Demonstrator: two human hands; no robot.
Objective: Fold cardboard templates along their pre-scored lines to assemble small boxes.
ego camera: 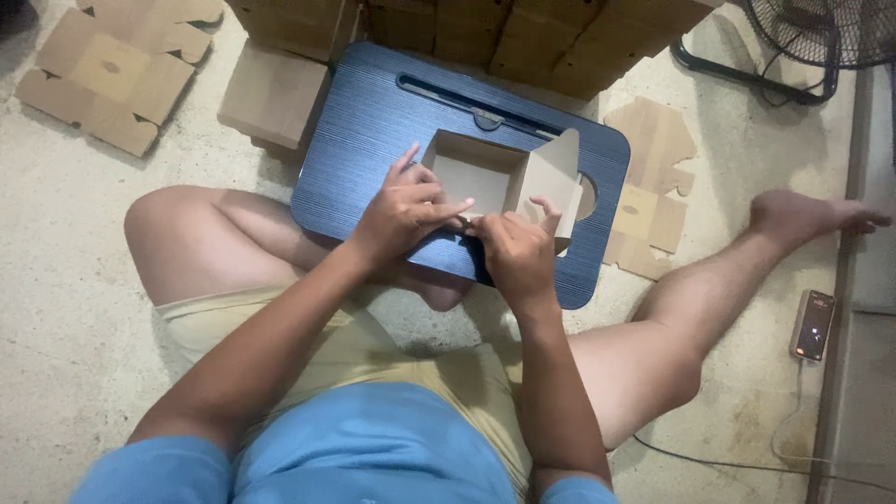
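1. I sit on the floor (56,280) with my legs spread, and a dark blue lap table (373,121) rests across them in front of me.
2. A half-folded cardboard box (476,173) stands on the table, open side up, its lid flap (553,177) raised at the 3 o'clock side.
3. My left hand (403,213) lies on the near wall of the box, at its 7 o'clock corner. The fingers are mostly curled, the index finger stretched toward 3 o'clock along the box edge, pressing the cardboard rather than closing round it.
4. My right hand (519,250) sits at 5 o'clock of the box, just beside the left, fingertips almost meeting it. Its fingers and thumb pinch the lower edge of the near wall where the flap begins.
5. At 10 o'clock of the table a folded box (273,93) lies touching the table's corner, and farther out at 10 o'clock a flat, unfolded blank (117,70) lies on the floor.
6. At 12 o'clock, beyond the table, stands a row of stacked cardboard (523,33).
7. At 3 o'clock of the table more flat blanks (649,187) lie on the floor, partly under the table's edge.
8. Far out at 4 o'clock, past my right foot, a phone (813,324) lies on the floor with a cable attached.
9. A fan (821,33) stands at 1 o'clock.
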